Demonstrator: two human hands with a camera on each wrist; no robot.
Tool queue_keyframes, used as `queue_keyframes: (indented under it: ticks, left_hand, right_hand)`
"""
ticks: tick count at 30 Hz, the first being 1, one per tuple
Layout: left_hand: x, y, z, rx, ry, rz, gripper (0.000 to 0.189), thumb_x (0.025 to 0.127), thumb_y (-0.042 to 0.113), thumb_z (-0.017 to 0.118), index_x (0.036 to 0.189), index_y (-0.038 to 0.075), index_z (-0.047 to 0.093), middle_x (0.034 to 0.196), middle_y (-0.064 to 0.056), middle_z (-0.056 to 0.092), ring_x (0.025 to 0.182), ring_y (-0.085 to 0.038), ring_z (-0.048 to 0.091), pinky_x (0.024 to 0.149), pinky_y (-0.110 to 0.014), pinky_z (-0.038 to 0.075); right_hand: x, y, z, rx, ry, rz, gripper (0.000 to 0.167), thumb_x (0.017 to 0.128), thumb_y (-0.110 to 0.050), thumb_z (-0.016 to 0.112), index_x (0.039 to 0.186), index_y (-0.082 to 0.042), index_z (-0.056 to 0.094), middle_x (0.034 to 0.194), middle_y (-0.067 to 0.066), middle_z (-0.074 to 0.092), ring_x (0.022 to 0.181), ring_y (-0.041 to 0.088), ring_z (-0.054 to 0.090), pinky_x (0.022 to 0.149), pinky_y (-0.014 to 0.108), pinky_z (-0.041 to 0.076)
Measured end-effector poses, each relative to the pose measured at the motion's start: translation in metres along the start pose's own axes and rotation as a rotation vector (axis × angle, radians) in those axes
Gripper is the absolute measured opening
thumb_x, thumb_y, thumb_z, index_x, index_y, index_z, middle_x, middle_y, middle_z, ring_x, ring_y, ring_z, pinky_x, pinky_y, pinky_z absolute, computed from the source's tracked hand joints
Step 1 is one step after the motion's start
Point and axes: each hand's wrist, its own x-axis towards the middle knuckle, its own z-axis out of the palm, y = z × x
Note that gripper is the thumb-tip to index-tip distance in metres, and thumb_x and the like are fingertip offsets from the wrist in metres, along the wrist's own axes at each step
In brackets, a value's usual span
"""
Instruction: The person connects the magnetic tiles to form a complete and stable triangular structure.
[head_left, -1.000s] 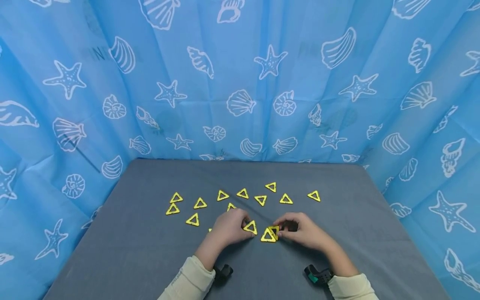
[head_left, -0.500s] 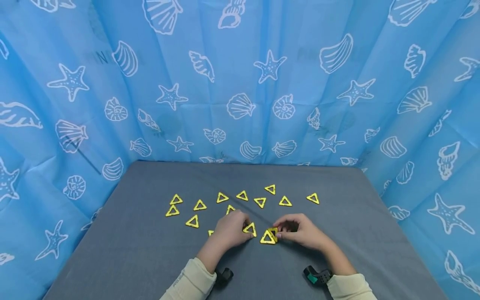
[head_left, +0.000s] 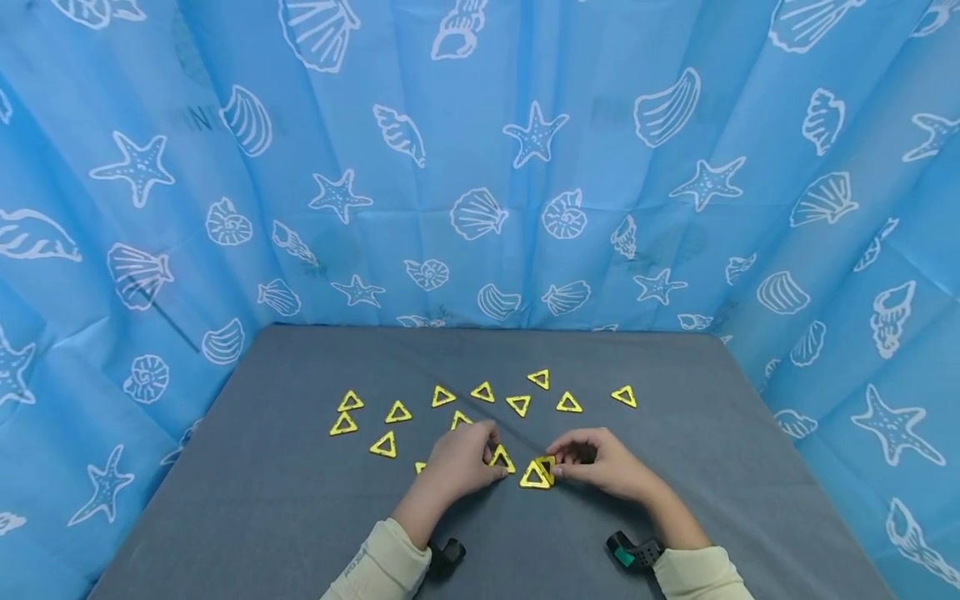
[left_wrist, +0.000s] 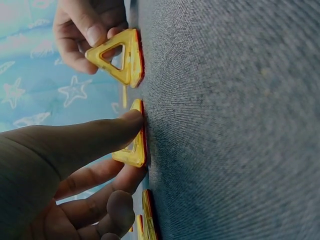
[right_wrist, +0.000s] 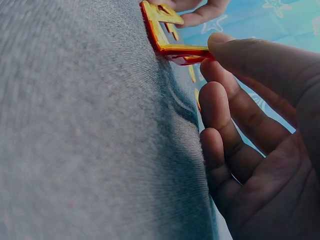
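Observation:
In the head view my left hand (head_left: pixel 459 460) pinches a yellow triangular magnetic tile (head_left: pixel 507 461) between thumb and fingers, close over the grey cloth. The left wrist view shows the thumb across this tile (left_wrist: pixel 131 159), its red-edged side toward the cloth. Just to the right, my right hand (head_left: pixel 606 463) grips a second triangular tile (head_left: pixel 552 463) by thumb and fingertip. That tile (right_wrist: pixel 186 49) rises at an angle from the edge of another triangular tile (head_left: pixel 535 486), which lies flat. A small gap separates the left hand's tile from this pair.
More yellow triangular tiles lie scattered beyond and left of the hands, such as one tile (head_left: pixel 383 452) at left and one (head_left: pixel 634 403) at far right. A grey cloth (head_left: pixel 247 500) covers the table. Blue shell-patterned curtains (head_left: pixel 480 267) surround its back and sides.
The tile in my left hand has turned slightly, its tip now pointing more upward. My right hand and its joined pair of tiles stay nearly still. The head view has shifted a little.

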Motion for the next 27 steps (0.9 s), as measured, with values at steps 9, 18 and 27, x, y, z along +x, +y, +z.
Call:
queue_keyframes:
  ticks: [9, 18, 27]
  left_hand:
    - [0.0009, -0.0009, 0.0029, -0.042, 0.018, -0.002, 0.026, 0.087, 0.030, 0.089, 0.092, 0.019, 0.066, 0.067, 0.012, 0.059, 0.057, -0.006, 0.054, 0.056, -0.030, 0.043]
    - [-0.0004, -0.0038, 0.0035, -0.108, 0.020, 0.005, 0.023, 0.088, 0.029, 0.088, 0.088, 0.020, 0.067, 0.067, 0.012, 0.060, 0.057, -0.006, 0.056, 0.057, -0.030, 0.044]
    - [0.0024, -0.0005, 0.0026, -0.141, 0.020, 0.018, 0.024, 0.089, 0.030, 0.087, 0.086, 0.021, 0.066, 0.068, 0.012, 0.062, 0.058, -0.005, 0.057, 0.058, -0.029, 0.044]
  right_hand:
    - [-0.0015, 0.0015, -0.0002, 0.013, -0.001, -0.016, 0.021, 0.097, -0.009, 0.077, 0.117, -0.002, 0.076, 0.099, 0.016, 0.075, 0.080, 0.008, 0.067, 0.070, 0.028, 0.057]
    - [-0.0027, 0.0039, 0.0033, 0.032, -0.007, 0.000, 0.020, 0.098, -0.008, 0.075, 0.118, -0.001, 0.075, 0.102, 0.019, 0.075, 0.082, 0.008, 0.068, 0.073, 0.028, 0.058]
    - [0.0002, 0.0026, 0.0014, 0.019, -0.002, -0.041, 0.021, 0.099, -0.007, 0.074, 0.118, 0.001, 0.074, 0.099, 0.018, 0.075, 0.081, 0.007, 0.067, 0.070, 0.028, 0.057]
